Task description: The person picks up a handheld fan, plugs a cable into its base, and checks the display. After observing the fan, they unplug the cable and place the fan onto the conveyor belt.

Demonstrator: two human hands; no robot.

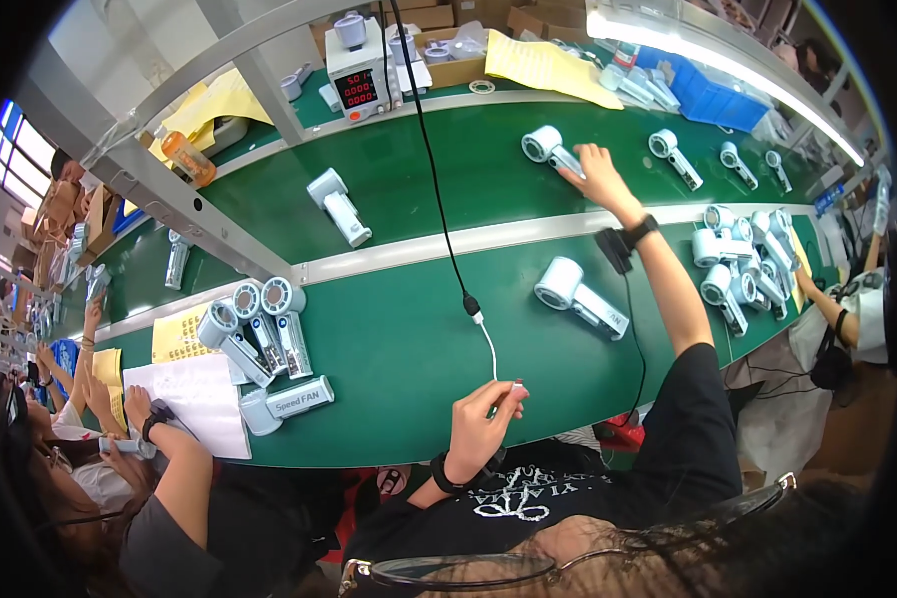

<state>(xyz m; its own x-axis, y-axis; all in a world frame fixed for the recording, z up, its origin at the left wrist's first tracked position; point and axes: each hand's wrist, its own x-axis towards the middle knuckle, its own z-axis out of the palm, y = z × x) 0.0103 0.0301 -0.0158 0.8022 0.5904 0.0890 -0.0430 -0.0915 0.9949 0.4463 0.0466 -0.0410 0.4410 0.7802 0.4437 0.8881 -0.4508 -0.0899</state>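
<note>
Meanwhile, the left hand pinches the white cable plug between closed fingertips, while the right hand closes around a white handheld fan on the green table.

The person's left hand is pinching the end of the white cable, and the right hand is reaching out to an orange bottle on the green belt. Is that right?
Not quite. The left hand does pinch the end of the white cable, but the right hand is reaching to a white handheld fan on the green belt, not a bottle. The orange bottle lies far off to the left. The head view shows it.
</note>
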